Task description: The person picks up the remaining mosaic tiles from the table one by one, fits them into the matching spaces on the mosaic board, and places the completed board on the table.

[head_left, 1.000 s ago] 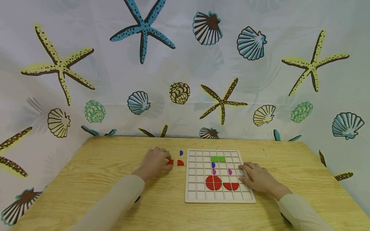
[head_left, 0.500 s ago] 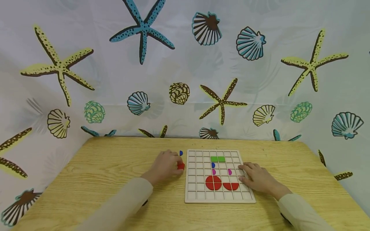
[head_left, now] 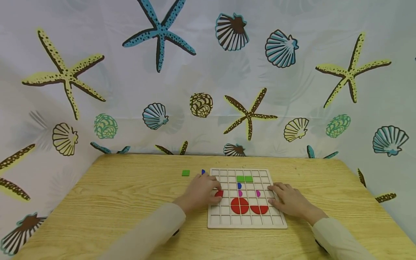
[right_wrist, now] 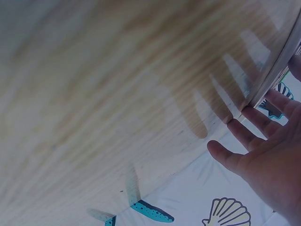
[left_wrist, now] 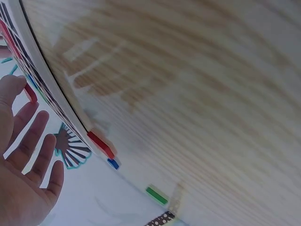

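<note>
My left hand (head_left: pixel 199 194) is over the left edge of the white grid board (head_left: pixel 227 221), pinching a red quarter-circle piece (head_left: pixel 219 194) between thumb and index finger. In the left wrist view the held piece (left_wrist: pixel 30 93) is tilted above the board, the other fingers spread. Fingers of my right hand (head_left: pixel 290 200) rest on the board's right edge, relaxed and holding nothing. On the board lie two green squares (head_left: pixel 244 179), a blue half-circle (head_left: pixel 239 186), two magenta half-circles (head_left: pixel 240 193), a full red circle (head_left: pixel 239 206) and a red half-circle (head_left: pixel 259 209) made of quarters.
On the wooden table (head_left: pixel 130 202), left of the board, lie a green square (head_left: pixel 185 173) and a blue half-circle (head_left: pixel 203 172). Another red quarter piece (left_wrist: pixel 101 145) shows in the left wrist view, hidden behind my left hand from above. A shell-print curtain (head_left: pixel 195 137) hangs behind the table.
My left hand has picked up a red quarter-circle piece from the table and moved right with it, onto the board's left side. The right hand stays at the board's edge.
</note>
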Available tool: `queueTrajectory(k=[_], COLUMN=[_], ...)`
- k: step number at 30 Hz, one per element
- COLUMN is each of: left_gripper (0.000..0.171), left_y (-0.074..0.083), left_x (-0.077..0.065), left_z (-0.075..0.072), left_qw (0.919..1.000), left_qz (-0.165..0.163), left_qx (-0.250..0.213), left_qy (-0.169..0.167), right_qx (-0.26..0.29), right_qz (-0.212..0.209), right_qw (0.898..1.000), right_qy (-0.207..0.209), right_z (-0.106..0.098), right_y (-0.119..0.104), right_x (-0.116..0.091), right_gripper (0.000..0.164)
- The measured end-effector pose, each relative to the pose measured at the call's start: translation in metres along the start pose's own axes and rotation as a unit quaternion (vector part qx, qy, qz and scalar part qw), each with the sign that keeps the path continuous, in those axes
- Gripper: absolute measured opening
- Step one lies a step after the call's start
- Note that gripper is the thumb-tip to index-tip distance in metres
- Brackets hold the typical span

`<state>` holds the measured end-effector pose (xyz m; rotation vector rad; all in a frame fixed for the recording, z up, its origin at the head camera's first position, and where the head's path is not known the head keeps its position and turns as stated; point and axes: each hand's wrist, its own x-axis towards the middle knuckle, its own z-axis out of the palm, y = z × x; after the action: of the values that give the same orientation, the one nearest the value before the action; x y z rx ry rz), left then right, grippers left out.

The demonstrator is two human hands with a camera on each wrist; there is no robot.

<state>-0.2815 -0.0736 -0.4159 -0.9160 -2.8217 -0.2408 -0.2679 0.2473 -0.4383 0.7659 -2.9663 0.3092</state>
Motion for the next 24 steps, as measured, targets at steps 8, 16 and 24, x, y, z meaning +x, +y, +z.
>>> queueTrajectory(k=[8, 16, 24], left_gripper=[0.024, 0.023, 0.024], left_y=[0.021, 0.039, 0.06], left_x=[0.009, 0.019, 0.028], left_z=[0.004, 0.008, 0.012], left_qw=[0.9997, 0.9996, 0.9995], left_qz=[0.024, 0.028, 0.029], left_qx=[0.002, 0.002, 0.009], left_qy=[0.0, -0.002, -0.002], right_qx=[0.0, -0.001, -0.002], right_qz=[-0.002, -0.005, -0.002], right_qw=[1.0, 1.0, 1.0], right_qy=[-0.001, 0.004, 0.001], right_z=[0.0, 0.0, 0.0], right_y=[0.001, 0.0, 0.0], right_x=[0.0, 0.0, 0.0], right_gripper=[0.047, 0.047, 0.046])
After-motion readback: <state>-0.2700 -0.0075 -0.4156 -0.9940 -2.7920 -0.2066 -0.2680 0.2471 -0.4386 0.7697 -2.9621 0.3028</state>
